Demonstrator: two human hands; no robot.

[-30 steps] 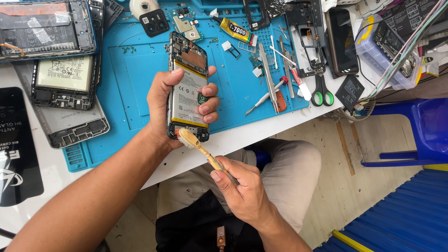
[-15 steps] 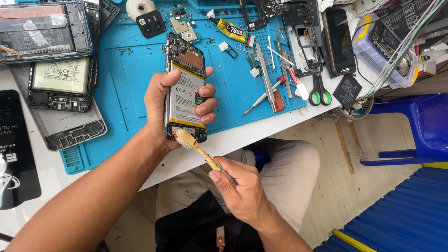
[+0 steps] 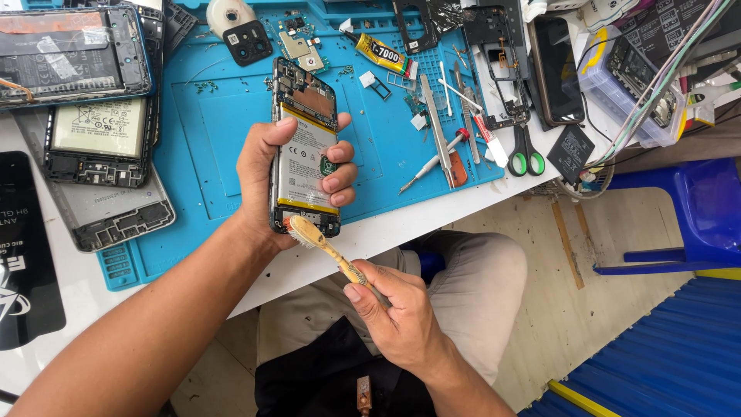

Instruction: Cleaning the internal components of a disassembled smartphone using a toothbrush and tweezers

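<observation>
Your left hand held an opened smartphone with its back cover removed, above the near edge of the blue work mat. The thumb lay along the left side of the phone and the fingers were curled over the right side, so the hand was closed around the body. Inside the phone you could see the white battery in the middle and a circuit board at the far end.

Your right hand pinched the handle of a small yellowish brush, thumb on top and the other fingers folded below. The brush head touched the near end of the phone, at its lower right corner.

On the mat, well apart from your hands, there lay a tube of glue with a yellow label, a small screwdriver with a red ring, metal tweezers and scissors with green handles. At the left of the mat there were two other opened phones, one beside the other. A blue plastic chair stood at the right, on the floor.
</observation>
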